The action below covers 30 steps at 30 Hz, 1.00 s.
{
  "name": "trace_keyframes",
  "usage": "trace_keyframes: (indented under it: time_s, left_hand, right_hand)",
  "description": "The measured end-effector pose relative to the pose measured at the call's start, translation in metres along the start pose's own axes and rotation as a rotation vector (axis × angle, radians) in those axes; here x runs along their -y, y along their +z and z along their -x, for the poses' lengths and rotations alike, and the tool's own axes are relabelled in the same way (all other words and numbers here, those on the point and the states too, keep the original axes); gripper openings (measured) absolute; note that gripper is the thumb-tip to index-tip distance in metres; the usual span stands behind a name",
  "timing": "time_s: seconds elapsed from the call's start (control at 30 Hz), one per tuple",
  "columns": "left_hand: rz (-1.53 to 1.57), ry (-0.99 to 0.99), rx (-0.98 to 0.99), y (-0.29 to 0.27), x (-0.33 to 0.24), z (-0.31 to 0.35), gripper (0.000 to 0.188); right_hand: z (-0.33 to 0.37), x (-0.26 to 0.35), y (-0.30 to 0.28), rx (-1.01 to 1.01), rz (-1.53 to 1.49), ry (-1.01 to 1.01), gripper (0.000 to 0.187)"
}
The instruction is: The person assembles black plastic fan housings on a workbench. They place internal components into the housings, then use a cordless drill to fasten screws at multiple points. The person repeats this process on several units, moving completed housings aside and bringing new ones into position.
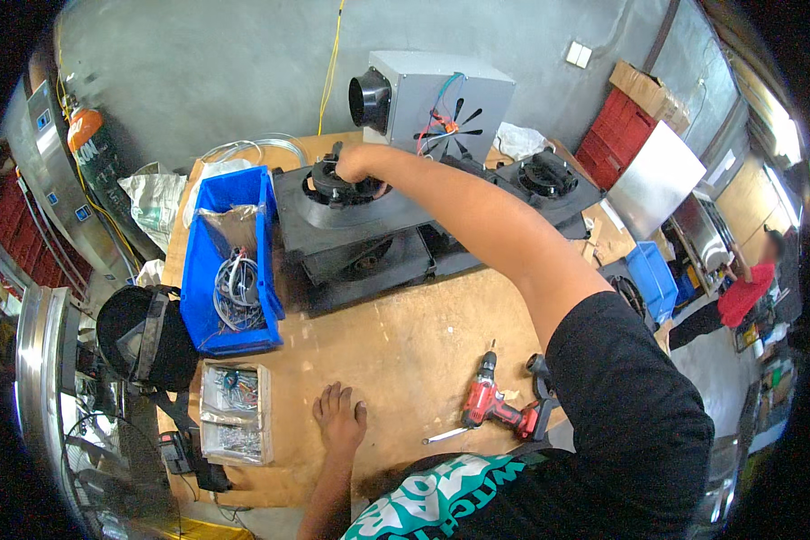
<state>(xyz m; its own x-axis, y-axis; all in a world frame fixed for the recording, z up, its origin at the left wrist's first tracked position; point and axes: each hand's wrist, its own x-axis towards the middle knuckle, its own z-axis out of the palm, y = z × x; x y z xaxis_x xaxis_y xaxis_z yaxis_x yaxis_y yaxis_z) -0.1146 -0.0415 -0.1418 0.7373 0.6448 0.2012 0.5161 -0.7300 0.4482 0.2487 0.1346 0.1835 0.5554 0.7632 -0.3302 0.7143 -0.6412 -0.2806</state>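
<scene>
My right arm stretches far across the wooden workbench (pixel 396 346). At its end my right hand (pixel 358 165) is closed on a round black fan (pixel 333 191), which sits at the opening of a black plastic housing (pixel 301 220); some fingers are hidden behind the hand. Beneath lies another black housing (pixel 360 265). A second black fan (pixel 549 174) is set in the housing farther right. Near the bench's front edge my left hand (pixel 340 418) rests flat with its fingers spread, holding nothing.
Left of the housings stands a blue bin (pixel 274 337) with coiled wires; nearer is a divided tray (pixel 236 416) of small parts. A red cordless drill (pixel 490 400) lies front right. Behind stands a grey metal box (pixel 490 90). Another person (pixel 749 292) is at far right.
</scene>
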Motion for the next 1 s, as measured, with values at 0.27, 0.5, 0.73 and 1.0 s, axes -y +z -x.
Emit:
trace_keyframes:
  time_s: [0.27,0.5,0.73,1.0]
  left_hand:
    - [-0.08,0.115,-0.041,0.017,0.01,0.004,0.044]
    - [-0.078,0.116,-0.016,0.02,0.009,0.004,0.043]
    - [-0.046,0.069,0.062,0.006,-0.009,-0.004,0.04]
    - [0.355,0.336,0.312,0.032,-0.119,-0.077,0.028]
  right_hand:
    - [0.054,-0.035,0.009,-0.139,-0.113,-0.307,0.071]
    - [0.182,-0.224,0.105,-0.739,-0.344,-0.509,0.052]
    - [0.379,-0.485,0.165,-0.786,0.194,0.76,0.051]
    - [0.334,-0.491,0.214,-0.758,0.015,0.274,0.047]
